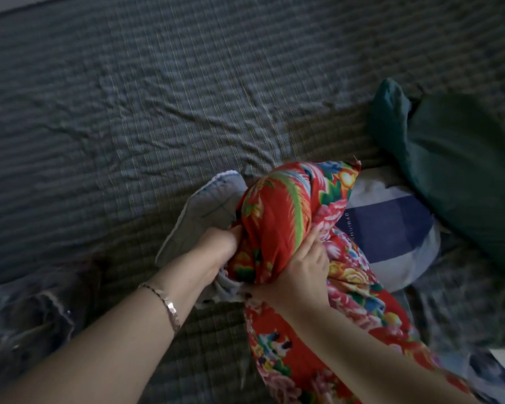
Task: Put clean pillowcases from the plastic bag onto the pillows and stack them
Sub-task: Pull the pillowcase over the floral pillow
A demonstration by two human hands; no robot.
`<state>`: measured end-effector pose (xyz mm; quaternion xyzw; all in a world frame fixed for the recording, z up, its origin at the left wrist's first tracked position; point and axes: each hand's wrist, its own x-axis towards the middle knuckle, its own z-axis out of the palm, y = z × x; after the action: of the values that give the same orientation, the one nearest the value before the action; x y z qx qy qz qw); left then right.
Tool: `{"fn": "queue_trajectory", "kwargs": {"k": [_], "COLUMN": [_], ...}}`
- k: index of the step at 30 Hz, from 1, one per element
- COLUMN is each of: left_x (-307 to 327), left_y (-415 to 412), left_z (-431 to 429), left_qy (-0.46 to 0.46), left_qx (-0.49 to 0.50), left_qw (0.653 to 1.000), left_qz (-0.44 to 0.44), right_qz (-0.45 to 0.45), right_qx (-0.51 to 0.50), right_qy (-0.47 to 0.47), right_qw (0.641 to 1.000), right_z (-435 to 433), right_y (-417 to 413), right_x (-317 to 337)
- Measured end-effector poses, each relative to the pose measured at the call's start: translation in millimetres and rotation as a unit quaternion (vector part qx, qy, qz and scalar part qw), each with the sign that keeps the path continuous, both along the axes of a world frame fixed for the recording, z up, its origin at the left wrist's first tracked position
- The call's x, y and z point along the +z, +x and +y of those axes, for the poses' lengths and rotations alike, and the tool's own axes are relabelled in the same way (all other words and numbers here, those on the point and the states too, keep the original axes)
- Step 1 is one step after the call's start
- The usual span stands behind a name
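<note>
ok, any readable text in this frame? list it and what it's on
"HUIBAO": small white letters running sideways on the blue-and-white pillow, right at the edge of the red floral pillowcase; the cloth may hide a first letter.
No other text, number or label can be read.

A wrinkled, grey-green striped sheet (172, 91) is spread across the bed; dim light is cast throughout.

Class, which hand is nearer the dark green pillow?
Right. The right hand grips the floral pillowcase left of the dark green pillow; the left hand lies farther left.
</note>
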<state>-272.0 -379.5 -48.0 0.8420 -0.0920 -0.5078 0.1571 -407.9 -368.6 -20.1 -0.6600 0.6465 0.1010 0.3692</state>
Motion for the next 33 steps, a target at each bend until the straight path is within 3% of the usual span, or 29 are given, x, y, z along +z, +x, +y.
{"fn": "queue_trajectory", "kwargs": {"k": [3, 9, 11, 13, 15, 17, 22, 27, 29, 31, 33], "left_x": [6.7, 24.2, 33.0, 44.0, 56.1, 64.9, 84.2, 85.5, 84.7, 80.9, 83.3], "left_y": [-1.7, 2.5, 21.7, 54.5, 88.0, 108.9, 106.9, 108.9, 109.7, 108.0, 101.3], "left_z": [1.7, 4.2, 8.9, 12.8, 15.0, 16.9, 26.7, 34.7, 42.7, 46.7, 46.6], "left_qy": [0.001, -0.023, -0.08, -0.099, -0.081, -0.077, -0.146, -0.233, -0.227, -0.215, -0.248], "left_qx": [-0.019, -0.084, -0.152, -0.253, -0.341, -0.379, -0.359, -0.219, -0.249, -0.35, -0.454], "left_qw": [1.0, 0.996, 0.984, 0.942, 0.861, 0.819, 0.84, 0.922, 0.928, 0.895, 0.81], "left_qz": [0.0, 0.025, -0.038, -0.195, -0.369, -0.425, -0.38, -0.219, -0.158, -0.171, -0.275], "right_qz": [-0.036, -0.051, -0.06, -0.086, -0.102, -0.11, -0.153, -0.162, -0.161, -0.163, -0.162], "right_qx": [-0.072, -0.079, -0.086, -0.069, -0.005, 0.121, 0.401, 0.429, 0.43, 0.445, 0.468], "right_qy": [-0.044, -0.131, -0.125, -0.122, -0.126, -0.121, -0.111, -0.074, -0.056, -0.039, -0.017], "right_qw": [0.996, 0.987, 0.987, 0.986, 0.987, 0.979, 0.897, 0.886, 0.886, 0.88, 0.869], "right_z": [-6.1, -33.1, -47.5, -53.7, -49.7, -41.5, -20.3, -14.1, -17.7, -20.7, -19.2], "right_y": [2.6, -21.4, -29.0, -36.2, -46.2, -52.5, -39.0, -8.8, 2.2, 8.4, 14.7], "right_x": [-12.5, -21.6, -15.2, -0.8, 19.5, 42.3, 63.2, 51.3, 51.5, 53.2, 54.9]}}
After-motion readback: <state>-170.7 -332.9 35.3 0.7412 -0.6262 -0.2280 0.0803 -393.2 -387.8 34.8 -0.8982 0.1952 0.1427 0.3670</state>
